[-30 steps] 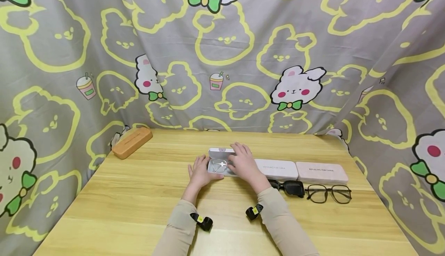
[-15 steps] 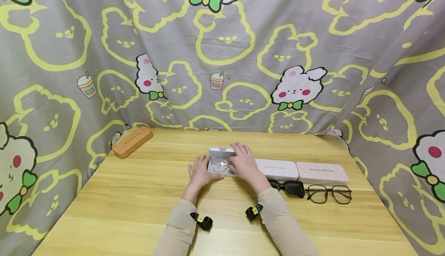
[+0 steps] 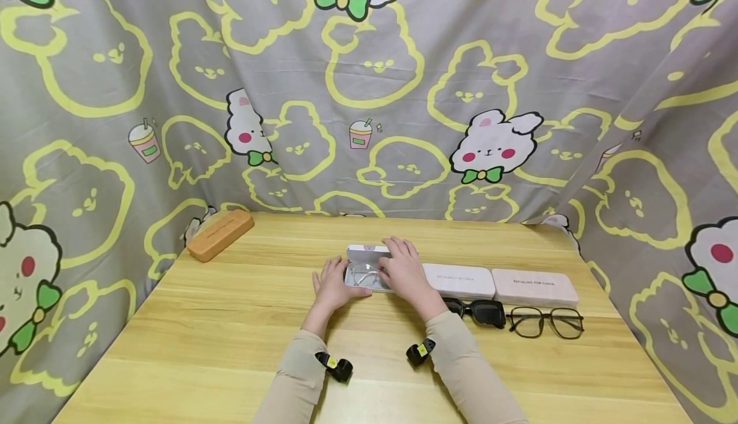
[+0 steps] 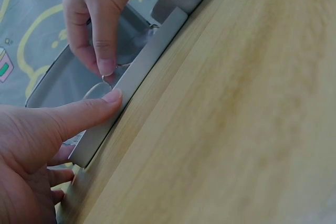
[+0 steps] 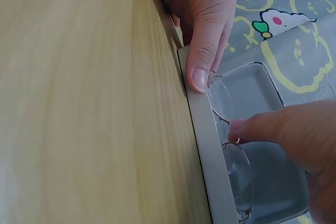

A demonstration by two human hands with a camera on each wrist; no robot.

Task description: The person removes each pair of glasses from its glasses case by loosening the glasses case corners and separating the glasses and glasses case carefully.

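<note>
An open grey glasses case (image 3: 359, 254) lies near the middle of the table, its lid raised at the back. Inside it are thin-rimmed, clear-lensed eyeglasses (image 5: 240, 179). My left hand (image 3: 334, 286) grips the left end of the case, thumb on the front wall (image 4: 139, 72) and fingers round the end. With thumb and fingertip my right hand (image 3: 405, 272) pinches the eyeglasses at the bridge between the lenses. From the head view, this hand hides the right part of the case.
Right of the open case stand a closed white case (image 3: 461, 280) and a closed pinkish case (image 3: 536, 285). Before them lie black sunglasses (image 3: 486, 312) and black-framed eyeglasses (image 3: 546, 322). An orange case (image 3: 220, 236) sits at the back left. A patterned curtain (image 3: 277, 78) surrounds the table.
The eyeglasses have tilted a little in the case, and the white cross-shaped patch seen by the lens earlier no longer shows. Both hands keep nearly the same place.
</note>
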